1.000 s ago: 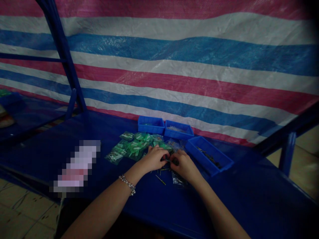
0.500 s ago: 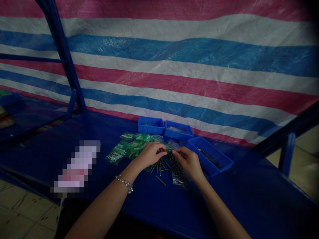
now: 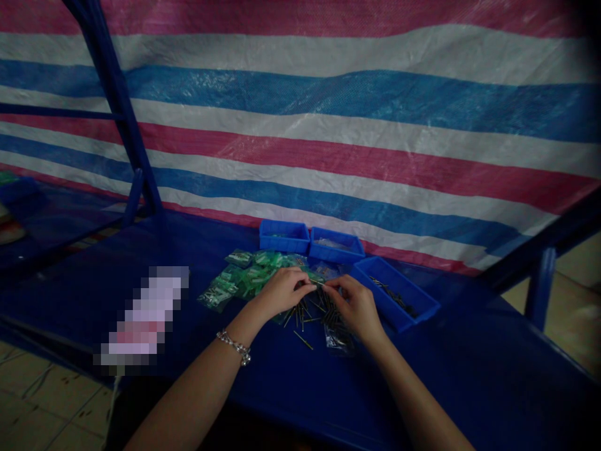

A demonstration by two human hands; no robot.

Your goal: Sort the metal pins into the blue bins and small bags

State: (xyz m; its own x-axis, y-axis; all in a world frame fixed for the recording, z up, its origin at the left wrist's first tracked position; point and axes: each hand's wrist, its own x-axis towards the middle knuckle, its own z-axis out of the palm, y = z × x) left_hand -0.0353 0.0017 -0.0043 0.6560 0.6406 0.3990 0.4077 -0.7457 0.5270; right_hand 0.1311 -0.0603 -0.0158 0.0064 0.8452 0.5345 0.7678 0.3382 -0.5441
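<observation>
1. My left hand [image 3: 282,291] and right hand [image 3: 354,305] meet, fingers curled in, tips nearly touching around a thin pin [image 3: 316,282]; I cannot tell which hand grips it.
2. Loose metal pins [image 3: 312,315] lie scattered beneath my hands on the blue table [image 3: 469,369], partly over a clear plastic bag [image 3: 338,341].
3. Green plastic packets [image 3: 246,277] lie left of my hands; three blue plastic bins [image 3: 337,244] stand ahead and to the right.

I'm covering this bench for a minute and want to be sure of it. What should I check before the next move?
- Pin between left hand and right hand: cannot tell which holds it.
- Loose pins: not ok, scattered on the table.
- Side bin: ok, upright, holding dark pins.
- Rear bins: ok, upright, side by side.
- Green bags: ok, piled beside the left hand.
</observation>
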